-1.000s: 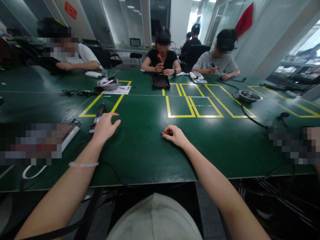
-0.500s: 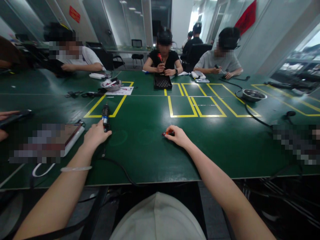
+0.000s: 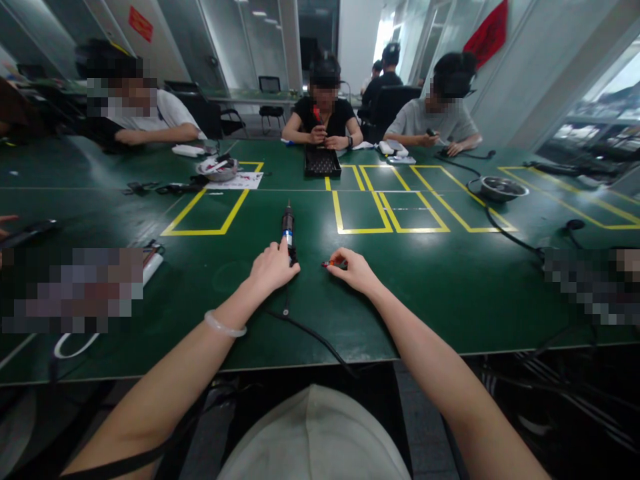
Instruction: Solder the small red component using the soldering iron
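My left hand (image 3: 270,269) is wrapped round an electric screwdriver (image 3: 287,224), a dark tool with a blue band and a thin metal tip pointing away from me. A black cord (image 3: 314,335) runs from its rear end over the table toward my lap. To the right of it, my right hand (image 3: 354,270) pinches a small red-orange and dark piece (image 3: 327,264) close to the tabletop. Fingers cover most of that piece, so its kind is not clear. A gap of bare table separates the two hands.
The green table (image 3: 240,347) carries yellow tape outlines (image 3: 365,231). A metal bowl (image 3: 504,189) is at right, a filled bowl (image 3: 218,169) at back left. Opposite, a person (image 3: 320,113) works over a black tray (image 3: 323,163); others sit on both sides.
My left hand has carried the electric screwdriver rightward along the table, close to my right hand; its cord followed. My right hand keeps its pinch in nearly the same place.
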`<state>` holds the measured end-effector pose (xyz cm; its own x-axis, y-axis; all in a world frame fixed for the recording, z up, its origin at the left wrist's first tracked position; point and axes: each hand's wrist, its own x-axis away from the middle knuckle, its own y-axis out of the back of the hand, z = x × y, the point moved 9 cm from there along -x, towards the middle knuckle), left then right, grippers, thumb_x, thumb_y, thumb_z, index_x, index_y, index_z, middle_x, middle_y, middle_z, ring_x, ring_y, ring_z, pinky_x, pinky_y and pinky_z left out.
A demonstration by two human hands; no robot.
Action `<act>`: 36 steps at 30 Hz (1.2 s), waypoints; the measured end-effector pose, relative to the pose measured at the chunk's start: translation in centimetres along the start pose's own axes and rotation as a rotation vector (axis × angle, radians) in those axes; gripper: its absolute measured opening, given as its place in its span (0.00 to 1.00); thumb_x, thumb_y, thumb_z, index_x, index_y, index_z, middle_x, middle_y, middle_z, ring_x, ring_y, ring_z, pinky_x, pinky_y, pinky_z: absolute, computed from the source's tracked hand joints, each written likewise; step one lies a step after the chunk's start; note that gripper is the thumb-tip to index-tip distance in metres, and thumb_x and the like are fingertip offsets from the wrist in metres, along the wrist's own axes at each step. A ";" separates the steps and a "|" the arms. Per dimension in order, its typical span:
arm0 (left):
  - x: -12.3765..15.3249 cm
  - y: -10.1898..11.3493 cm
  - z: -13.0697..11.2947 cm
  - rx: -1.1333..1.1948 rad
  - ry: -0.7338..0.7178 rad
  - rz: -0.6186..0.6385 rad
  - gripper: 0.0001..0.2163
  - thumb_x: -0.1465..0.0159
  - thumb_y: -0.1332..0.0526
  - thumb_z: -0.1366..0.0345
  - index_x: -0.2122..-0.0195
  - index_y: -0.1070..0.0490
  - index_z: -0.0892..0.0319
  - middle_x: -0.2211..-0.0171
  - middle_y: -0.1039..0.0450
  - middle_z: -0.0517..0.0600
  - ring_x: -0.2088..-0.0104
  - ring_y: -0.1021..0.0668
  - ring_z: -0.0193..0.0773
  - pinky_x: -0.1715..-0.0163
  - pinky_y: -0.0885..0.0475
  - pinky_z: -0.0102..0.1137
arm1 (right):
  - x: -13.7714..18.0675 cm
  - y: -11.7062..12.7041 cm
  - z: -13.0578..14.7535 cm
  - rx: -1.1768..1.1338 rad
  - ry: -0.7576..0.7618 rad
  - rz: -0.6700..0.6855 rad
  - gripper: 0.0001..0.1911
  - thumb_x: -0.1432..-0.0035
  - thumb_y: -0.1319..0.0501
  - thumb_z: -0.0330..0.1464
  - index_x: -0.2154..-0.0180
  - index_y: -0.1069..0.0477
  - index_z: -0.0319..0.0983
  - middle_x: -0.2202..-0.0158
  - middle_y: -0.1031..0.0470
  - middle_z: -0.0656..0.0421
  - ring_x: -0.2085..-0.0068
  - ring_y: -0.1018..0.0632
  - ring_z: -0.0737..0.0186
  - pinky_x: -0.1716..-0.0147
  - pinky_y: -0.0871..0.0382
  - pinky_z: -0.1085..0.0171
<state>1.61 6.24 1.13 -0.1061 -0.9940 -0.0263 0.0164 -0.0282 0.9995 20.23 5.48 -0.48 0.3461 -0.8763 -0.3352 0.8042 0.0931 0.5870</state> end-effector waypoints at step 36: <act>2.2 -0.6 -6.5 0.128 -0.189 -0.031 0.32 0.36 0.47 0.54 0.33 0.50 0.58 0.49 0.33 0.60 0.51 0.27 0.51 0.54 0.32 0.39 | 0.0 -0.9 0.0 -0.113 -0.019 0.033 0.07 0.43 0.39 0.35 0.65 0.32 0.38 0.72 0.28 0.61 0.70 0.27 0.65 0.67 0.34 0.66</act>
<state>7.84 3.37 0.30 -0.2892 -0.9551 -0.0647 -0.1150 -0.0325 0.9928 19.56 5.40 -1.00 0.3646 -0.8808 -0.3023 0.8421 0.1733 0.5107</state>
